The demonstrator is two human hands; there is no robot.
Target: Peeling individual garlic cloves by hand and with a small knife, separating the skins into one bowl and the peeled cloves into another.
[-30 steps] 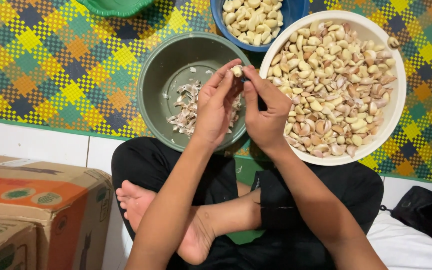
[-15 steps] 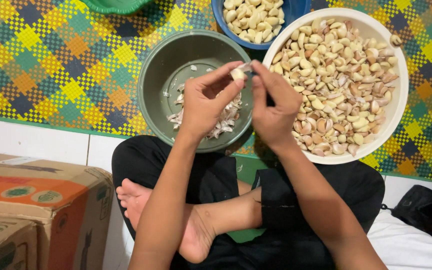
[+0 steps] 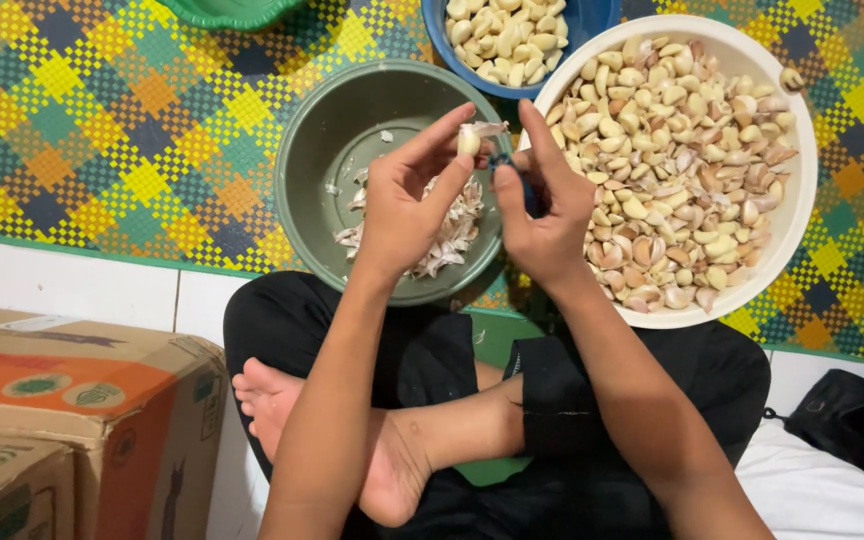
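Note:
My left hand (image 3: 407, 200) pinches a pale garlic clove (image 3: 469, 140) between thumb and fingertips, over the grey-green bowl (image 3: 322, 120) that holds several papery garlic skins (image 3: 447, 240). My right hand (image 3: 542, 205) is closed on a small dark-handled tool, mostly hidden in the fist, with its tip against the clove. A white bowl (image 3: 797, 200) full of unpeeled cloves lies just right of my right hand. A blue bowl (image 3: 442, 45) of peeled cloves sits beyond both hands.
All bowls rest on a bright checked woven mat (image 3: 102, 130). A green bowl (image 3: 227, 12) shows at the top edge. Cardboard boxes (image 3: 72, 400) stand at the lower left. My crossed legs and a bare foot (image 3: 282, 400) are below. A dark bag (image 3: 847, 420) lies at the right.
Both hands have stayed together over the grey-green bowl's right rim, turning the clove a little. The view has shifted slightly downward.

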